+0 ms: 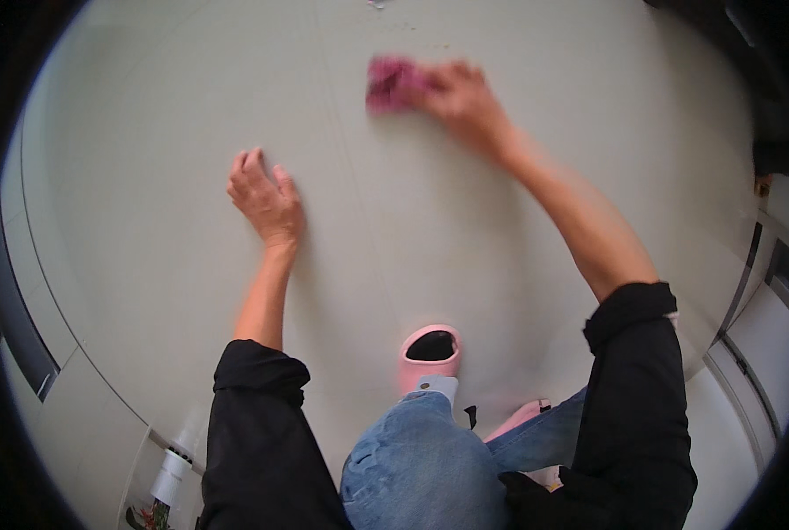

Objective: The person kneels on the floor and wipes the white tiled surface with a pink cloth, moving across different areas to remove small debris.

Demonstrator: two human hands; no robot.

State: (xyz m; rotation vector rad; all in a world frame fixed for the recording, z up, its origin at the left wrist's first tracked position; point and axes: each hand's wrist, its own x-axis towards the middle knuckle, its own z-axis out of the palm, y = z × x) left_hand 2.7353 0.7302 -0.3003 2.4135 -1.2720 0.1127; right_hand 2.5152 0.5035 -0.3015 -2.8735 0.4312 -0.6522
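Note:
My right hand (464,99) is closed around a crumpled pink cloth (387,83) on the pale, smooth floor (394,218). Motion blurs both the hand and the cloth. A few small specks (404,28) lie on the floor just beyond the cloth, and a small pink and white scrap (376,4) shows at the top edge. To the left and closer to me, my left hand (265,195) is low over the floor, its thumb apart from its curled fingers, with nothing in it. Whether its fingertips touch the floor, I cannot tell.
A pink slipper (411,371) is on my foot below my hands, and another pink slipper (517,419) shows at the right. A white vase (171,476) with a plant stands at the lower left. Dark objects (778,156) line the right rim. A thin seam crosses the floor.

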